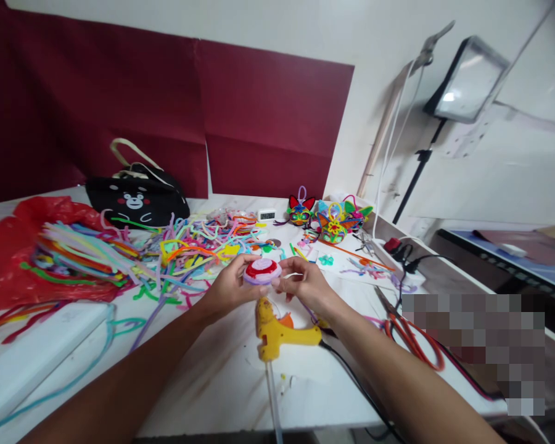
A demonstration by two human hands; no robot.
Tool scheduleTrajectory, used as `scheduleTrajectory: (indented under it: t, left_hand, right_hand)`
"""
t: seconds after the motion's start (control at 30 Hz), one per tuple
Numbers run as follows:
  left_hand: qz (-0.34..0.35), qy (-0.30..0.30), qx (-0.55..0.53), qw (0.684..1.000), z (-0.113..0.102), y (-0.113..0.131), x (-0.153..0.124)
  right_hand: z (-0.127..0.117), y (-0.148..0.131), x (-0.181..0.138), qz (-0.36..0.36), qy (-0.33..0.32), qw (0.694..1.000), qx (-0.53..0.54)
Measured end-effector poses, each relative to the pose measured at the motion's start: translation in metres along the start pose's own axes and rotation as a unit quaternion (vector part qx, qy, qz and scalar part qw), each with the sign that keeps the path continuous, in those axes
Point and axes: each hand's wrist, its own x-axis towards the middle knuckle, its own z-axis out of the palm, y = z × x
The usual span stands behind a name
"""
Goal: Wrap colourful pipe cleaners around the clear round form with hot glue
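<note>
Between my two hands is a round disc of coiled pipe cleaner (263, 270), pale pink and lilac with a red ring. My left hand (234, 287) grips its left edge, fingers closed on it. On the opposite side, my right hand (303, 283) pinches the right edge between thumb and fingers. Just below the hands a yellow hot glue gun (277, 333) lies on the white table (203, 382), with a clear glue stick (272, 401) sticking out of its back end toward me.
Loose pipe cleaners (198, 240) cover the table's left, beside a red plastic bag (9, 259) and a black bag (139, 200). Finished animal-face ornaments (333, 228) and a small digital clock (266, 215) stand behind. Orange-handled scissors (411, 336) lie right; a cable (351, 370) trails from the glue gun.
</note>
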Motion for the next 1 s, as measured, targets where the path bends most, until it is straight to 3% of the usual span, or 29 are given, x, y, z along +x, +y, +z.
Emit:
scheduleTrajectory:
  t: [0.43, 0.67, 1.0]
  left_hand:
    - [-0.006, 0.032, 0.061, 0.998, -0.002, -0.005, 0.003]
    - [-0.026, 0.042, 0.074, 0.996, 0.0, 0.001, 0.003]
    - [-0.046, 0.032, 0.055, 0.997, 0.002, 0.007, 0.0]
  right_hand:
    - [-0.007, 0.012, 0.004, -0.035, -0.031, 0.99, -0.129]
    - [-0.009, 0.008, 0.001, -0.095, -0.018, 0.972, -0.215]
    - [-0.008, 0.003, 0.001, -0.067, -0.023, 0.982, -0.176]
